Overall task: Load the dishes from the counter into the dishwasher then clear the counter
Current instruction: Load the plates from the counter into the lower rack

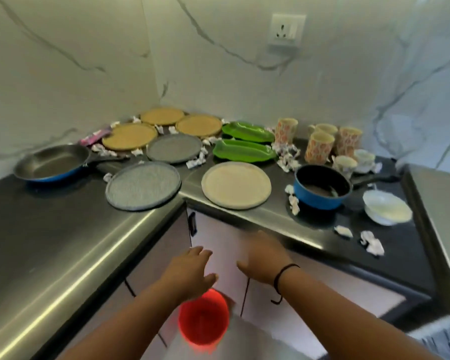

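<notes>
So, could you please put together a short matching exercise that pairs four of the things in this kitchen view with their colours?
Things:
1. frying pan
2. leaf-shaped dishes
3. bucket
4. bowl

Colours:
A. white
B. red
C. blue outside
D. green

Pairs: 1-C, 2-D, 3-B, 4-A

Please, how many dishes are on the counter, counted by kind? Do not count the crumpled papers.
Round plates: 6, e.g. the cream plate
Green leaf-shaped trays: 2
Patterned mugs: 4
Small white cups: 2
White bowl: 1
Blue frying pan: 1
Blue saucepan: 1
Total: 17
</notes>
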Demonstrator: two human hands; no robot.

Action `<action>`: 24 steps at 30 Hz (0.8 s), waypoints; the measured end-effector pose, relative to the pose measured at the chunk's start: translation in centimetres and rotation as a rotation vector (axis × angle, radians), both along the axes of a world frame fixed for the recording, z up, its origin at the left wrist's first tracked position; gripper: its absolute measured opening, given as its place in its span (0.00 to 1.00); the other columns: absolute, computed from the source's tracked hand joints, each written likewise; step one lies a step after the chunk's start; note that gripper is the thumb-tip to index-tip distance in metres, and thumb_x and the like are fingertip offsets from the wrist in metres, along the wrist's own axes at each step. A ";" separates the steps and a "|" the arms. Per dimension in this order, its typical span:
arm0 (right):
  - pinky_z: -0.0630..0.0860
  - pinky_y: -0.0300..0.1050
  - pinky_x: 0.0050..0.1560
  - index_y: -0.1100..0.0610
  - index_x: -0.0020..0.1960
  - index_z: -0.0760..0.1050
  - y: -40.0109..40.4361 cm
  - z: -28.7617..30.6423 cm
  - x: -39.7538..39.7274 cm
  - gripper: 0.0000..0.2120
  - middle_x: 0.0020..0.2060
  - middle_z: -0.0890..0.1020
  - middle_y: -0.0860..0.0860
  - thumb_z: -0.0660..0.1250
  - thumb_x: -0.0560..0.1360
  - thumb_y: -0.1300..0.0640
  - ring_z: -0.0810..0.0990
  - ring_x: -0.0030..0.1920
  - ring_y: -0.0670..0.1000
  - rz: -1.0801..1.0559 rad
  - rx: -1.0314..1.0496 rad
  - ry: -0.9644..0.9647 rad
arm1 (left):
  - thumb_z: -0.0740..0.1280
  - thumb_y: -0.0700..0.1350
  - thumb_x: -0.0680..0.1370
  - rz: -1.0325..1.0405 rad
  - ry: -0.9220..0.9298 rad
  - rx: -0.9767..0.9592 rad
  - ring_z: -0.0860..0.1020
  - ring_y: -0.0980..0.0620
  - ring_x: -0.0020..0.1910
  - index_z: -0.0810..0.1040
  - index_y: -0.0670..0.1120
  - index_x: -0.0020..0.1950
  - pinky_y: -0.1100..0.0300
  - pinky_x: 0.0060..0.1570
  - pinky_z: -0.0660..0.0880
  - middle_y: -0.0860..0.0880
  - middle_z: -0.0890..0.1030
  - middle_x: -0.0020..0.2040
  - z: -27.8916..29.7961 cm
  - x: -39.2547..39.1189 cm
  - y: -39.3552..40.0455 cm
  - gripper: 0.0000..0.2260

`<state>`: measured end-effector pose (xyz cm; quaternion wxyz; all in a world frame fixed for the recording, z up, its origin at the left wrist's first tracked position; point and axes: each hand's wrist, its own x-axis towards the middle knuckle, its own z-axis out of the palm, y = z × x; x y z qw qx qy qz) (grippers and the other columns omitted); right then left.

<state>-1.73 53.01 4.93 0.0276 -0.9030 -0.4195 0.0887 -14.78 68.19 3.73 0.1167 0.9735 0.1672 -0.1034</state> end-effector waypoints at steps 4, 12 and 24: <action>0.71 0.51 0.62 0.51 0.70 0.65 3.4 3.2 7.5 0.27 0.64 0.73 0.53 0.62 0.74 0.41 0.71 0.64 0.56 -0.063 0.096 -0.013 | 0.63 0.61 0.76 0.133 -0.123 -0.109 0.67 0.49 0.70 0.64 0.50 0.74 0.51 0.67 0.66 0.49 0.66 0.73 2.8 6.5 3.8 0.30; 0.70 0.52 0.63 0.55 0.71 0.62 8.4 4.7 16.9 0.29 0.67 0.67 0.59 0.65 0.74 0.46 0.70 0.65 0.61 -0.542 0.176 0.296 | 0.67 0.56 0.74 0.312 -0.238 -0.436 0.73 0.47 0.63 0.68 0.48 0.71 0.50 0.63 0.71 0.48 0.71 0.67 3.1 13.7 10.9 0.27; 0.68 0.43 0.47 0.67 0.64 0.73 10.3 3.7 21.2 0.17 0.52 0.77 0.61 0.58 0.79 0.60 0.70 0.47 0.54 -1.021 0.327 0.583 | 0.64 0.48 0.79 0.728 -0.294 -1.133 0.75 0.53 0.39 0.72 0.45 0.52 0.58 0.40 0.71 0.50 0.77 0.42 3.0 20.4 14.8 0.07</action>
